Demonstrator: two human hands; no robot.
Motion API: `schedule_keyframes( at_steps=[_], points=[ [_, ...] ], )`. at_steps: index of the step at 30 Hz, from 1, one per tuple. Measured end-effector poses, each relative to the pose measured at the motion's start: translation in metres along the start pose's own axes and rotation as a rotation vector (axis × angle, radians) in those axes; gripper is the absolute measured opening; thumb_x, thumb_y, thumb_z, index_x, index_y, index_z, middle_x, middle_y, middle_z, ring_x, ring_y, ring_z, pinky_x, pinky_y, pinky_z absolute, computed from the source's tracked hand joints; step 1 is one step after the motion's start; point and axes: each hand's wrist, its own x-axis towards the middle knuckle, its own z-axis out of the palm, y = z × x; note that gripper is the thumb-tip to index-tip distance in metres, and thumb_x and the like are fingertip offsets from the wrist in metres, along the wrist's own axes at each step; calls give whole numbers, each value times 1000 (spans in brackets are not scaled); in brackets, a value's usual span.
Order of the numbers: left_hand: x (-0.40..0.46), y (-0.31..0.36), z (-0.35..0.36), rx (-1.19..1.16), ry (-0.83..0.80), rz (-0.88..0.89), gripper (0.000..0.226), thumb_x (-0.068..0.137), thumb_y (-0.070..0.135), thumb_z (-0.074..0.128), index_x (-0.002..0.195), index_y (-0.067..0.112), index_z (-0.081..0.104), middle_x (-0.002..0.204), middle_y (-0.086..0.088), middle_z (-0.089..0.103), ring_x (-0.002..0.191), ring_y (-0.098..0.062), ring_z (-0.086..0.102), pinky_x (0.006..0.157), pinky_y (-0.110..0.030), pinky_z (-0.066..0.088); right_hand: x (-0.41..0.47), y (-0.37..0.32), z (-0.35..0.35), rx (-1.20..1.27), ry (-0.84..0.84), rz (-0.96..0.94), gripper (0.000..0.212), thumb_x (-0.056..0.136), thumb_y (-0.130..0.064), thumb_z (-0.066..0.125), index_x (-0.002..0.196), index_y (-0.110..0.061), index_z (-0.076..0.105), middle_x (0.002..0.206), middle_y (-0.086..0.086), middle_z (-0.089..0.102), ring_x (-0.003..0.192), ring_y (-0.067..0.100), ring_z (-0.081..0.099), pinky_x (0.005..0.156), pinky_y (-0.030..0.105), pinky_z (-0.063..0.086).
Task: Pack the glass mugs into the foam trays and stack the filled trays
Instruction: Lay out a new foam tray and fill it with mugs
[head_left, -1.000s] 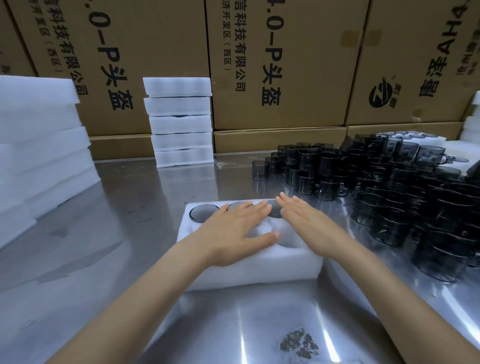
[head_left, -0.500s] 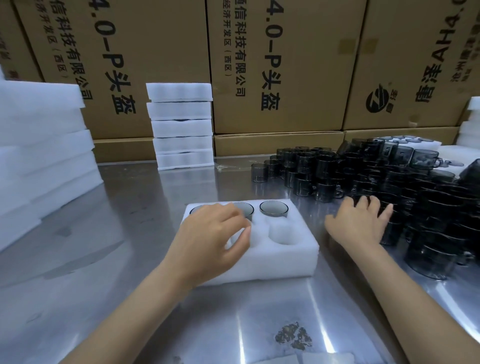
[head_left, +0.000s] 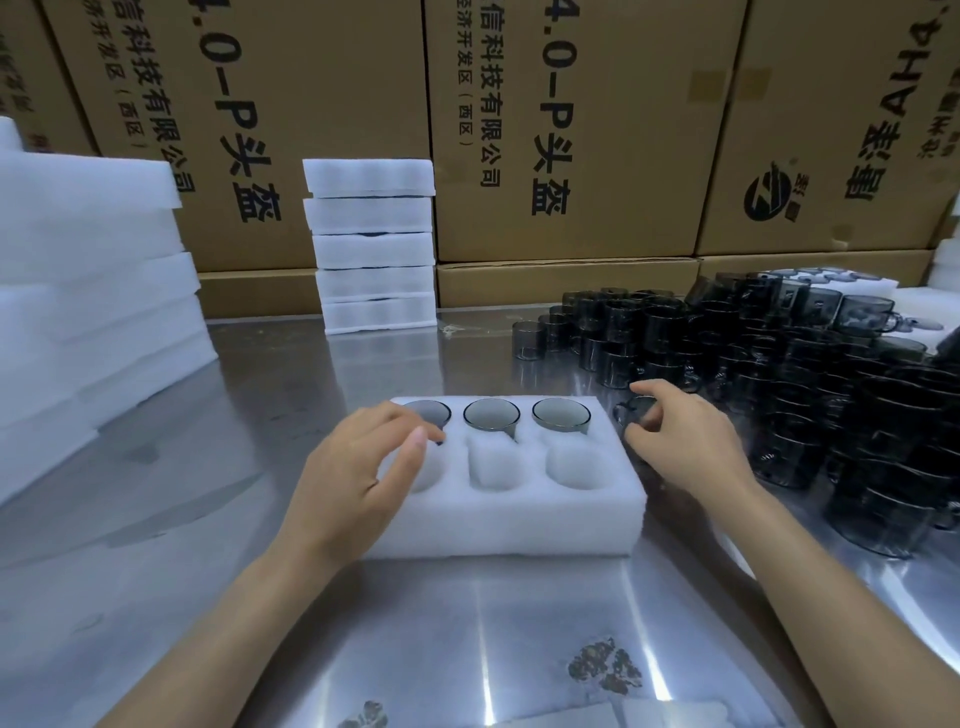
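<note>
A white foam tray (head_left: 519, 525) with six round pockets lies on the steel table in front of me. Its far row holds three smoky glass mugs (head_left: 491, 414); the near pockets are bare. My left hand (head_left: 358, 478) hovers over the tray's left end, fingers loosely curled and holding nothing. My right hand (head_left: 685, 441) sits just right of the tray, fingers closed around a dark glass mug (head_left: 635, 410). A large crowd of grey mugs (head_left: 779, 384) covers the table to the right.
A stack of filled foam trays (head_left: 371, 244) stands at the back centre against cardboard boxes (head_left: 561, 130). A taller pile of foam sheets (head_left: 88, 291) lines the left edge. More foam and mugs sit at the far right (head_left: 841, 291).
Both hands lifted off the tray top. My right hand swung out to the mug pile and came back beside the tray gripping a mug. My left hand drew back over the tray's left end.
</note>
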Motion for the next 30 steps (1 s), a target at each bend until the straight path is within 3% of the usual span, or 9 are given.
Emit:
schedule_keyframes(
  at_steps=[2, 5, 8, 10, 14, 17, 23, 27, 30],
  points=[
    [0, 0, -1, 11, -2, 8, 41, 94, 43, 30, 90, 28, 68, 96, 21, 60, 94, -4, 54, 82, -21, 39, 0, -2, 1, 27, 21, -29, 47, 82, -22, 58, 128, -27, 53, 80, -19, 56, 98, 15, 44, 85, 35, 38],
    [3, -1, -3, -12, -29, -13, 41, 92, 45, 31, 93, 28, 68, 100, 18, 59, 98, -5, 54, 86, -22, 38, 0, -1, 2, 4, 71, -18, 48, 83, -32, 61, 130, -27, 51, 110, -7, 51, 113, 17, 33, 91, 38, 37],
    [4, -3, -6, -99, -121, -85, 44, 83, 55, 36, 107, 32, 64, 118, 20, 54, 116, 3, 45, 98, -14, 30, -1, 2, 4, -5, -64, 62, 61, 83, -39, 62, 139, -28, 40, 134, -1, 39, 126, 22, 27, 94, 41, 37],
    [4, -5, -7, -195, -218, -149, 51, 74, 61, 42, 118, 38, 57, 130, 30, 43, 127, 10, 31, 100, -4, 20, 1, 5, 6, -28, -142, 90, 65, 84, -38, 62, 142, -28, 35, 140, 1, 39, 127, 27, 36, 94, 40, 38],
    [1, -13, -18, -289, -472, -243, 77, 58, 68, 62, 130, 58, 34, 142, 43, 13, 134, 19, 8, 106, -15, 15, 2, 5, 4, 32, -24, 121, 59, 77, -42, 70, 130, -29, 47, 124, 1, 50, 111, 24, 52, 81, 35, 41],
    [-2, -20, -22, -185, -591, -217, 92, 51, 68, 70, 130, 63, 23, 142, 46, 2, 134, 20, 0, 109, -19, 16, 0, 2, -1, 182, 151, 129, 50, 73, -46, 72, 117, -32, 53, 112, -2, 48, 95, 20, 56, 73, 31, 39],
    [-6, -23, -10, -69, -459, -180, 84, 46, 71, 67, 121, 65, 29, 138, 41, 10, 134, 6, 13, 108, -21, 18, -5, -20, -5, 461, 336, -9, 43, 75, -44, 73, 112, -33, 53, 104, -8, 47, 83, -8, 53, 75, 23, 40],
    [-1, -23, 6, -30, -351, -168, 84, 49, 71, 65, 125, 58, 32, 137, 32, 20, 133, 0, 20, 105, -19, 19, -7, -44, -3, 630, 341, -115, 48, 75, -36, 74, 118, -33, 53, 103, -13, 46, 89, -12, 52, 74, 9, 39],
    [2, -22, 15, -121, -307, -201, 94, 54, 63, 71, 137, 44, 31, 142, 34, 19, 134, 9, 17, 103, -8, 18, -8, -63, 2, 674, 302, -221, 53, 74, -36, 75, 121, -31, 53, 104, -13, 47, 93, -10, 53, 77, 4, 40]
  ],
)
